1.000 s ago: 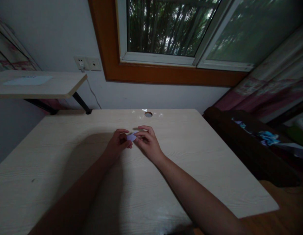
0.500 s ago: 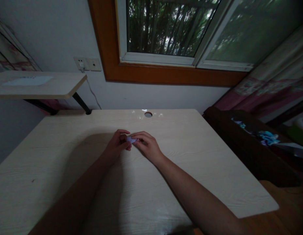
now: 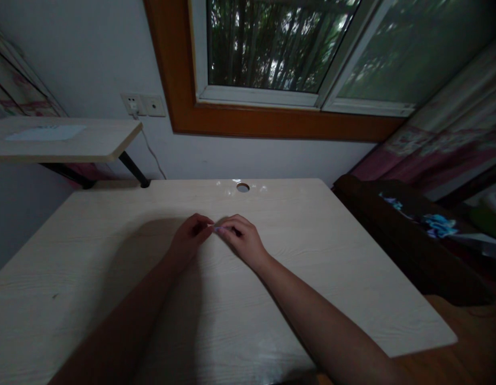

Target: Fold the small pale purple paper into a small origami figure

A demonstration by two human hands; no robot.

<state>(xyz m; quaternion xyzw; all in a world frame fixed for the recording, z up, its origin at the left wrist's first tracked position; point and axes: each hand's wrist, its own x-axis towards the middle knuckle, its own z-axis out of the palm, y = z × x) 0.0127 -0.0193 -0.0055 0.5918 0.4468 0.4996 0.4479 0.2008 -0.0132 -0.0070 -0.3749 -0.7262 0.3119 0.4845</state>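
Over the middle of the pale wood-grain desk (image 3: pixel 312 235), both hands meet at a small, thin, pale lilac piece (image 3: pixel 216 229) that looks like folded paper. My left hand (image 3: pixel 191 233) pinches its left end between thumb and fingers. On the right end, my right hand (image 3: pixel 240 235) has its thumb and fingertips closed. Only a sliver of the piece shows between the fingertips, so its full shape is hidden. Both forearms reach in from the near edge, and a shadow falls to the left.
A round cable hole (image 3: pixel 242 187) sits near the desk's back edge. At the left, a raised shelf (image 3: pixel 99 144) on black legs carries a white sheet (image 3: pixel 47 132). Behind are wall sockets (image 3: pixel 142 105) and a window. Dark furniture (image 3: pixel 392 230) with blue items stands right.
The lilac piece showed its flat face between my hands before; now only a thin strip shows. My left fingers have closed into a pinch nearer the right fingertips.
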